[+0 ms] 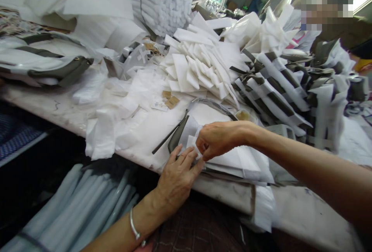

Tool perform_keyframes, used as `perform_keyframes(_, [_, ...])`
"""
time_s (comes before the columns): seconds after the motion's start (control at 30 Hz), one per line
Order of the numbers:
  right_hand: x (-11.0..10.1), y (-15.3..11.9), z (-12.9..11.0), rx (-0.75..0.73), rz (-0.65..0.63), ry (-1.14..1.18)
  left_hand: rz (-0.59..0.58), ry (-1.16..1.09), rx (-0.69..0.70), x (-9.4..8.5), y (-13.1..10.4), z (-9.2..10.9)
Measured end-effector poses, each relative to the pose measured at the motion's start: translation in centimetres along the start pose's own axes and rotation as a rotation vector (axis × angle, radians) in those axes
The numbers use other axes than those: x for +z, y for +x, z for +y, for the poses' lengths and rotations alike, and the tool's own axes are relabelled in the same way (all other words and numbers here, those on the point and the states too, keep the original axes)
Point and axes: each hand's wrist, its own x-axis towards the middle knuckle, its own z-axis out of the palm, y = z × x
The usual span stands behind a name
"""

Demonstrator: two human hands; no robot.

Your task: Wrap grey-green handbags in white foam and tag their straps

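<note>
A dark olive-grey bag [178,135] lies on the table in front of me, partly covered with white wrapping sheet [232,163]. Across its near edge rests my left hand [178,170], fingers stretched out and pressing on the wrapping. My right hand [215,139] is curled closed just above, its fingertips down at the white material beside the left fingers. What those fingertips pinch, if anything, is hidden. A thin dark strap [170,132] sticks out to the left of the bag, and a plastic-wrapped handle [213,104] arches behind it.
Loose white foam sheets [200,62] are heaped behind the bag. Several wrapped dark bags [276,85] stand at the right. Brown tags [171,100] and thin white wraps [107,124] lie leftward. Bundled white tubes [162,4] stand at the back; more tubes [87,205] are below the table edge.
</note>
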Motion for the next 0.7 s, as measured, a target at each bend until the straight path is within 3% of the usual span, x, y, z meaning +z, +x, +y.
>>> perform_keyframes(0.3, [0.1, 3.7, -0.5, 0.009, -0.039, -0.301, -0.014, -0.019, -0.002, -0.3, 0.0, -0.2])
perform_keyframes(0.5, [1.3, 5.5, -1.5, 0.002, 0.184, -0.412, -0.07, -0.013, 0.006, -0.4, 0.3, -0.5])
perform_keyframes(0.6, [1.6, 6.1, -2.0, -0.03, 0.222, -0.471, -0.086, 0.006, 0.018, -0.4, 0.5, -0.6])
perform_keyframes(0.7, [1.1, 6.3, -1.4, 0.041, 0.202, -0.569, -0.088, 0.022, 0.03, -0.4, 0.5, -0.7])
